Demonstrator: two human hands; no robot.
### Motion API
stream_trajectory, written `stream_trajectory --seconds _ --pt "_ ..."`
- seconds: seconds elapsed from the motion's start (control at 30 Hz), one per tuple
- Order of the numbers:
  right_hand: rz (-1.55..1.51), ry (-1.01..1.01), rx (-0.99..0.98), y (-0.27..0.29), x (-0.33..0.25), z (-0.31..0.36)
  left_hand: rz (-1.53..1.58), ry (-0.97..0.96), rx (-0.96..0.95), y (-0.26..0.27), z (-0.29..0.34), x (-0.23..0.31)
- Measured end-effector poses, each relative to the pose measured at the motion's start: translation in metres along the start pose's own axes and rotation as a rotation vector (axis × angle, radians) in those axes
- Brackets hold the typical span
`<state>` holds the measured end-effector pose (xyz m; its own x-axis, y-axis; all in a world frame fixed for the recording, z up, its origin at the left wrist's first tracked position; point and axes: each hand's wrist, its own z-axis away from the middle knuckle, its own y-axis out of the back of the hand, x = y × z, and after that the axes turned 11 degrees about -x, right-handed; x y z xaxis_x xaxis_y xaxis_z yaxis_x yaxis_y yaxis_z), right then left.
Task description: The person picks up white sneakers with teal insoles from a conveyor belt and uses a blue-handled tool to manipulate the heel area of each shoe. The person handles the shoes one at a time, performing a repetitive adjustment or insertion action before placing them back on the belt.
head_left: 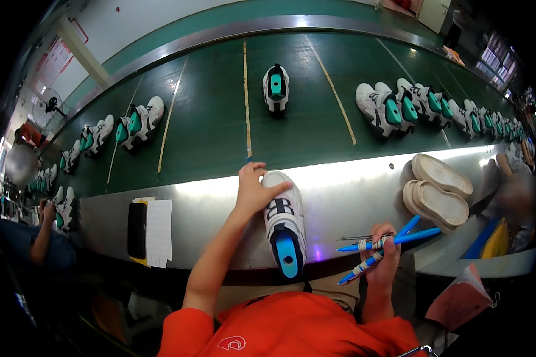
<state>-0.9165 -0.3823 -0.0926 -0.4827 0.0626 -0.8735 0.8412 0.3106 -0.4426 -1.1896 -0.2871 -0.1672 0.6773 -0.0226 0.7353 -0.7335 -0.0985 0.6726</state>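
Note:
A white sneaker (284,205) with black trim and a blue shoe last (287,254) inside lies on the metal ledge (345,184) in front of me, toe pointing away. My left hand (255,189) is at its toe, thumb across the upper and fingers at the left front side. My right hand (384,250), right of the shoe and apart from it, is closed around blue pens (372,262) wrapped with pale bands. A thin metal tool (354,238) sticks out of the same grip.
Beyond the ledge runs a green conveyor belt (214,107) carrying a lone sneaker (276,89) and rows of sneakers (381,110) either side. Pale shoe soles (441,202) lie right; a black phone (137,229) and paper (159,232) lie left. Another person's arm (41,238) shows far left.

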Motion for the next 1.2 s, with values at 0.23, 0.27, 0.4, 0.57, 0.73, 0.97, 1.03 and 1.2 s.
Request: stream_trajectory --seconds 0.23,0.27,0.4,0.57,0.73,0.97,1.03,1.2 --pt "-0.018 -0.054 0.052 0.001 -0.006 -0.003 0.155 -0.287 0.2 0.016 0.072 0.039" --pt "0.006 -0.055 0.043 -0.002 -0.005 -0.005 0.199 -0.42 0.212 0.02 0.098 0.04" --pt "-0.013 -0.098 0.009 -0.009 -0.003 -0.013 -0.338 -0.837 0.1 -0.008 0.168 0.018" --pt "-0.03 -0.104 -0.087 -0.019 -0.017 -0.017 -0.538 -1.228 0.169 -0.023 0.148 0.006" --pt "0.054 -0.009 -0.223 -0.041 -0.041 -0.018 0.191 -0.958 -0.01 0.033 0.132 0.058" --pt "0.165 0.245 -0.257 -0.093 -0.055 -0.012 0.404 -0.594 -0.166 0.09 0.118 0.129" --pt "0.172 0.267 -0.25 -0.099 -0.051 -0.014 0.396 -0.6 -0.16 0.09 0.119 0.127" --pt "0.156 0.279 -0.311 -0.101 -0.042 -0.017 0.391 -0.601 -0.151 0.089 0.121 0.121"
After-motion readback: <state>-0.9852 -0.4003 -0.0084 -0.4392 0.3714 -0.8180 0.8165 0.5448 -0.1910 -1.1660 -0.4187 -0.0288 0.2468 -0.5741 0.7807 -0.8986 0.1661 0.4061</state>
